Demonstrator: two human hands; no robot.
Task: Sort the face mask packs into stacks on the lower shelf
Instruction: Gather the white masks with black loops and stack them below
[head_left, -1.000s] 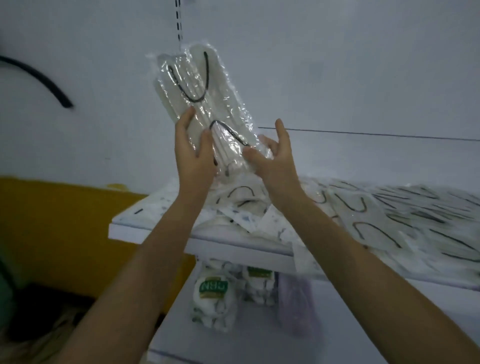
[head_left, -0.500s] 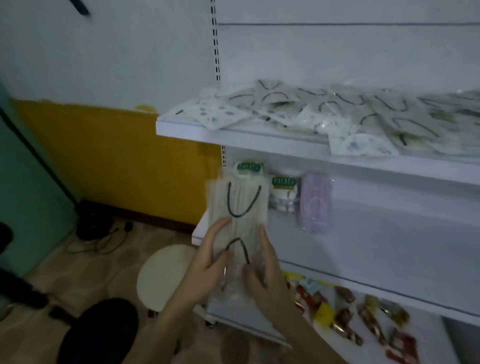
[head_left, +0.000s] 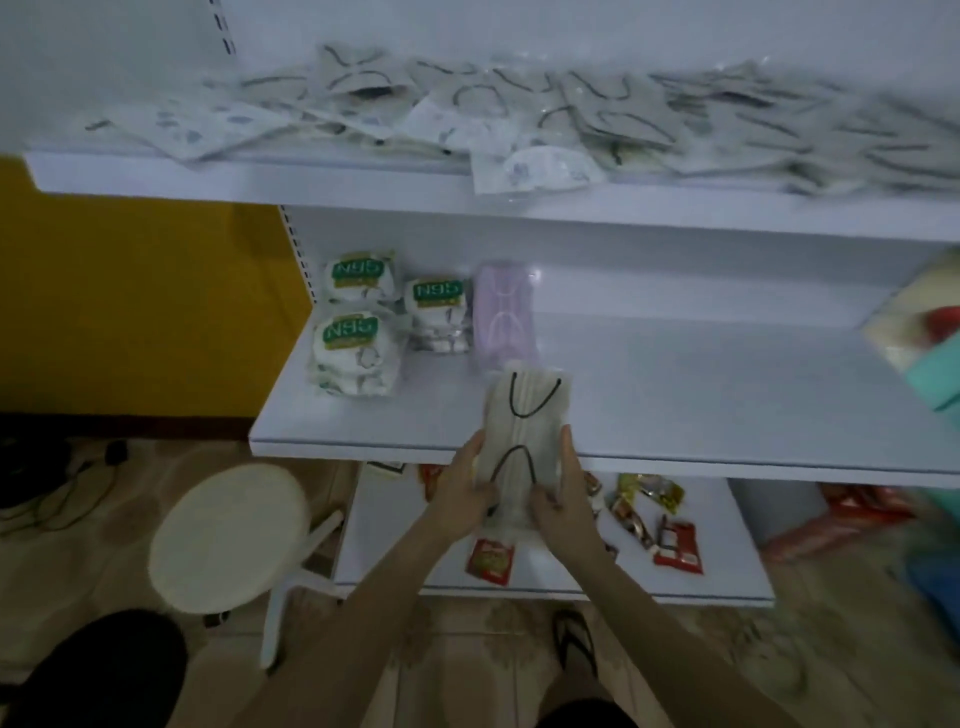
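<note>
A clear pack of pale masks with black ear loops (head_left: 524, 415) is held over the front edge of the lower shelf (head_left: 675, 395). My left hand (head_left: 465, 491) grips its left side and my right hand (head_left: 563, 499) grips its right side, both near the pack's lower end. On that shelf, just behind the held pack, lies a lilac mask pack (head_left: 503, 317). Left of it stand three N95 packs with green labels (head_left: 356, 345). The upper shelf (head_left: 311, 182) carries a loose spread of several mask packs (head_left: 545, 119).
A round white stool (head_left: 228, 530) stands on the floor to the left. The bottom shelf (head_left: 727, 587) holds several snack sachets (head_left: 675, 545). Coloured packages (head_left: 924, 332) sit at the lower shelf's right end. A yellow wall is at left.
Both hands brought the pack down from above the upper shelf to the front edge of the lower shelf. My view dropped with it and now looks down on both shelves.
</note>
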